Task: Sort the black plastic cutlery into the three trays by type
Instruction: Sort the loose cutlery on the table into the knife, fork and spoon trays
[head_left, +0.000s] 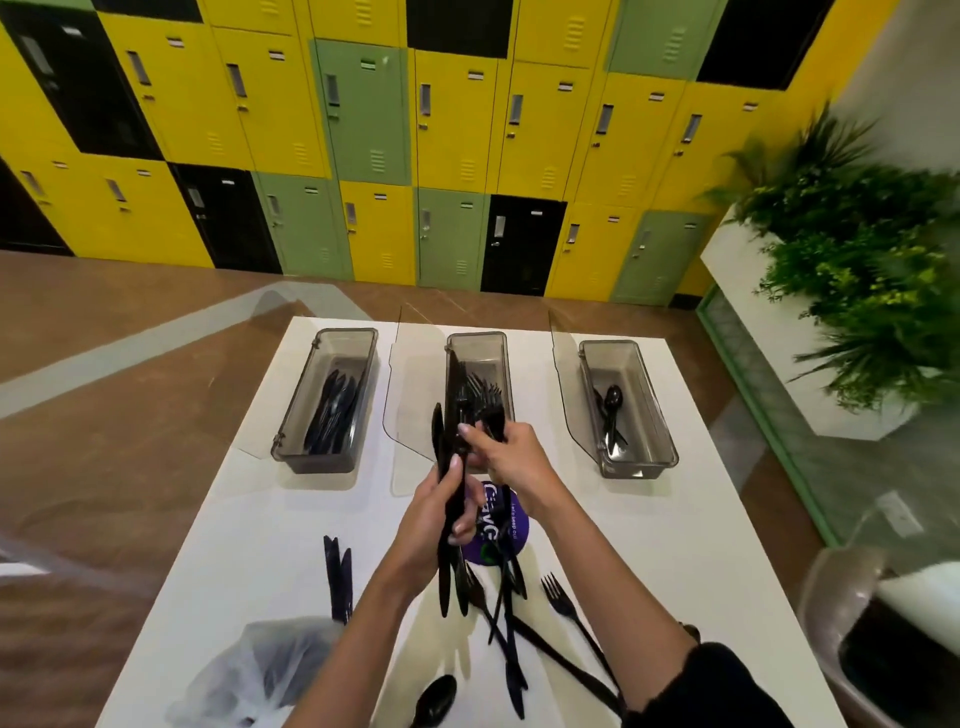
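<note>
Three trays lined the far end of the white table (675, 545): the left tray (314, 462) at eleven o'clock with knives in it, the middle tray (477, 336) at twelve bristling with forks, the right tray (639, 467) at one with a few spoons. My left hand (441, 514) was clenched round a bundle of black cutlery (448, 582), upright, tips pointing away from me, held above the table just short of the middle tray. My right hand (514, 457) was curled in at the top of that bundle, fingertips pinching one piece out of it. Which type, I couldn't tell against the dark forks behind.

To do this well, I reckoned: grip low on the handles so the tops fan apart, draw the one piece straight up so it doesn't drag its neighbours, check its head, then lay it lengthwise in the matching tray. Thin, slick plastic, so the risk was the whole bundle slipping.

More waited on the table: a loose heap (511, 639) at six o'clock, a lone fork (563, 603) at five, a spoon (434, 696) at the near edge, two knives (337, 577) at eight beside a crumpled clear bag (260, 670), and a purple sticker (501, 525) under my wrists. Beyond twelve lay brown floor (104, 338) and a wall of yellow, green and black lockers (363, 104), with leafy plants (857, 234) at two and a clear chair (821, 582) at four
</note>
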